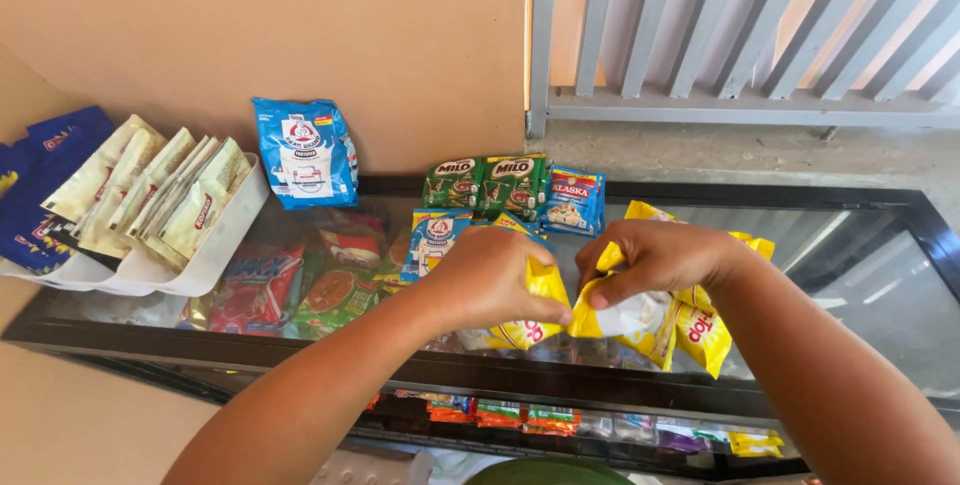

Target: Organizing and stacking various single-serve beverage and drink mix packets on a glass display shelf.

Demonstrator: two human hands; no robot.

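Left hand (490, 280): fingers clamped on one end of a strip of yellow sachets (640, 315), over the glass counter (860, 275).
Right hand (655, 260): fingers pinched on the same strip, just beside the left hand; the rest of the strip hangs to the right.
Beyond the hands: green sachets (487, 183) and a small blue sachet (574, 201) lie on the glass.
Left side: white tray (215, 250) of pale sachets.
Against the wall: blue pouch (305, 152) standing upright.

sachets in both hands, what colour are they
Yellow with red print, seen in the head view: sachets, left hand, right hand.
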